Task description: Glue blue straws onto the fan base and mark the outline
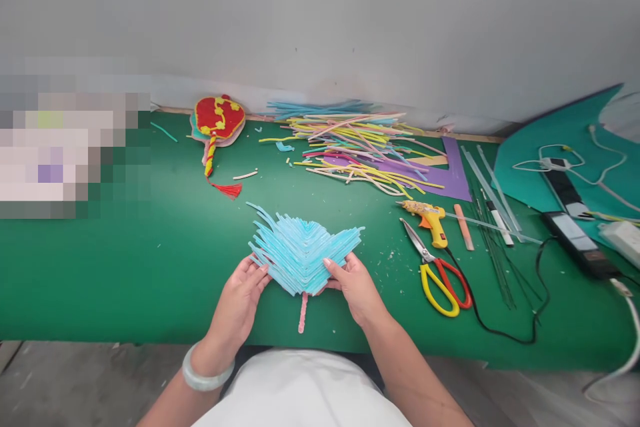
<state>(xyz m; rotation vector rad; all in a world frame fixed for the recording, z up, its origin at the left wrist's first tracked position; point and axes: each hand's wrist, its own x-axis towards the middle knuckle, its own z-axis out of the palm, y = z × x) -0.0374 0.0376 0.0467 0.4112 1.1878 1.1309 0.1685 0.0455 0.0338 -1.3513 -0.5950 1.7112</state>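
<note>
Between my hands is a fan (304,250) made of light blue pipe cleaners laid in a V pattern, with uneven ends sticking out at the top and sides. Its short pink handle (303,313) points toward me. My left hand (240,293) pinches the fan's left lower edge between thumb and fingers. On the opposite edge, my right hand (353,283) has its thumb on top of the blue strips and its fingers partly hidden underneath.
A red-and-yellow fan (219,119) with a tassel lies at the back left. Loose colored pipe cleaners (350,147) are heaped over purple sheet (457,170). To the right lie scissors (433,267), a yellow glue gun (427,220), glue sticks (493,187), thin wires (495,253) and a black cable (500,332).
</note>
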